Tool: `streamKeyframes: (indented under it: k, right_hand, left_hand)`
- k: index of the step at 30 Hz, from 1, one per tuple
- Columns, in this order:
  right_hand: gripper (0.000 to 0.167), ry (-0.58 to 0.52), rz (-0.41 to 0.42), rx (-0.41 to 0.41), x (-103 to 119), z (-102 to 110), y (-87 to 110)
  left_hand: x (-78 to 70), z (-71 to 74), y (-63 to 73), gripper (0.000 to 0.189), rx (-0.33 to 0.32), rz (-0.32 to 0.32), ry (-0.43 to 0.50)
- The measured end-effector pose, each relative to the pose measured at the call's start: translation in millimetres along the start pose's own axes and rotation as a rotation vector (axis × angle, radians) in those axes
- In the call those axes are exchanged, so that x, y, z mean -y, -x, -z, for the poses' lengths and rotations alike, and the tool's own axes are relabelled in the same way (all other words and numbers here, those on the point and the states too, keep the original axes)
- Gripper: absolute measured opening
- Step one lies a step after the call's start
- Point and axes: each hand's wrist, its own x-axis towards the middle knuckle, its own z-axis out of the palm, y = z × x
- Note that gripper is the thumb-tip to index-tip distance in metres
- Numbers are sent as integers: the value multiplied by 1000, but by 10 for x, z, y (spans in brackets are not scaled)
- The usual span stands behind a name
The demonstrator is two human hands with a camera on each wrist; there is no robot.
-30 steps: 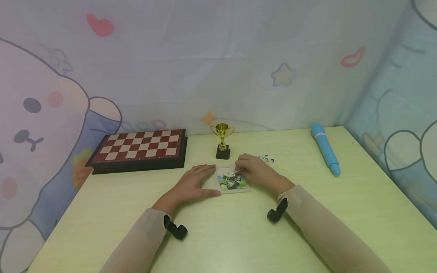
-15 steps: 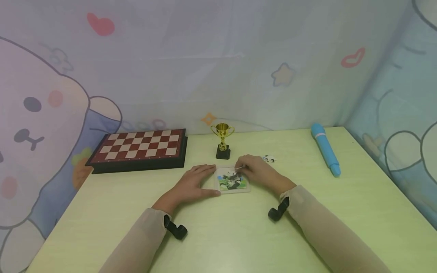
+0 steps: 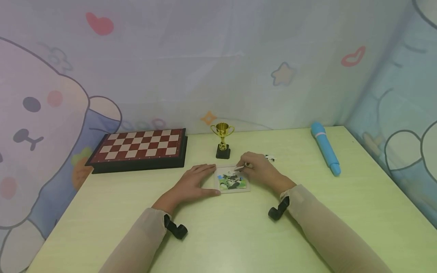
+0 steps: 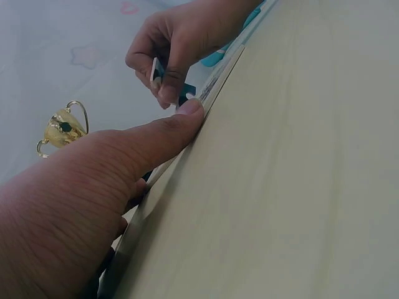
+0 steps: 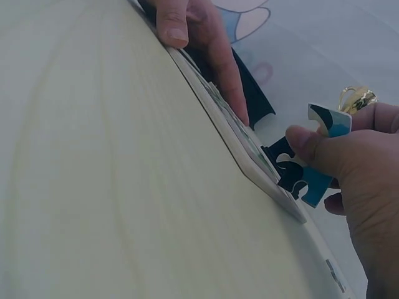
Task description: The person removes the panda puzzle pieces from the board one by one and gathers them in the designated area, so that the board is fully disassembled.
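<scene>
A small square jigsaw puzzle (image 3: 232, 181) with a green and black-and-white picture lies in a pale tray (image 3: 236, 192). My left hand (image 3: 191, 184) rests at the tray's left side, thumb at the near corner and straight fingers at the far one. In the left wrist view its thumb (image 4: 190, 109) lies on the tray's rim. My right hand (image 3: 261, 168) pinches a jigsaw piece (image 5: 338, 124) over the tray's far right corner. Below that piece, more blue and black piece shapes (image 5: 317, 185) show by the fingers. The right hand's other fingers are partly hidden.
Loose jigsaw pieces (image 3: 271, 158) lie just beyond the right hand. A gold trophy cup (image 3: 222, 141) on a black base stands behind the tray. A checkered board box (image 3: 140, 149) sits at back left, a blue microphone-shaped thing (image 3: 326, 149) at back right.
My right hand has drawn slightly back and right from the puzzle, and the piece in its fingers shows more. More of the loose pieces is covered by that hand. The left hand stays put.
</scene>
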Motion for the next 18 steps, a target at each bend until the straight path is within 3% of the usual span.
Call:
streamKeyframes:
  k: [9,13,18]
  right_hand:
    - [10,-232,-319,67,11,-17,3]
    - [8,-258,-345,99,0,-16,9]
    - [7,-299,-312,149,-10,-21,9]
  left_hand:
    - [5,1,0,97,3,-1,0]
    - [3,-3,0,97,-2,-4,1]
    - [4,-4,0,97,-3,0,3]
